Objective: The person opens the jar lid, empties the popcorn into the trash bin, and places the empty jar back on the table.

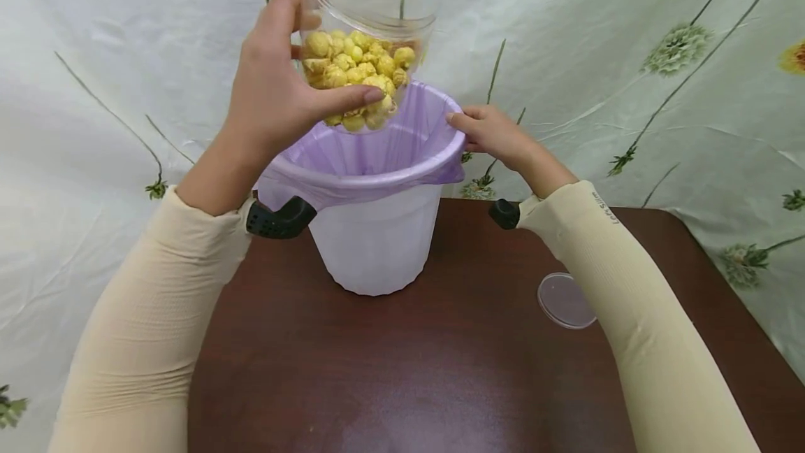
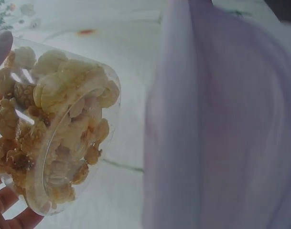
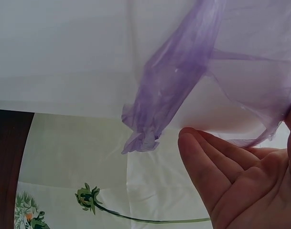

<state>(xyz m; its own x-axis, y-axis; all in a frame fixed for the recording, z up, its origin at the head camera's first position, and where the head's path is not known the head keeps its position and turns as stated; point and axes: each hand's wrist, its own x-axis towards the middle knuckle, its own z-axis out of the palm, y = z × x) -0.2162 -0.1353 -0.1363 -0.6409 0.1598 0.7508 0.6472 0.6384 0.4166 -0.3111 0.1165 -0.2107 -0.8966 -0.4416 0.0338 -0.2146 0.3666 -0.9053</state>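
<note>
My left hand (image 1: 270, 79) grips a clear plastic jar (image 1: 371, 2) above the back of a white trash can (image 1: 377, 243), with the thumb across its near side. Yellow popcorn (image 1: 358, 65) fills the lower part of the jar, whose wide uncovered mouth tilts up and away. In the left wrist view the jar's base (image 2: 71, 143) faces the camera beside the can. A purple bag (image 1: 402, 142) lines the can and folds over its rim. My right hand (image 1: 499, 135) pinches the can's right rim, thumb on top and fingers beneath. A bunched end of the bag (image 3: 159, 100) hangs near its fingertips.
The can stands on a dark brown table (image 1: 390, 369), towards the back. A round clear lid (image 1: 568, 301) lies at the right, partly behind the right sleeve (image 1: 629, 299). Behind the table hangs a pale floral cloth (image 1: 578, 40).
</note>
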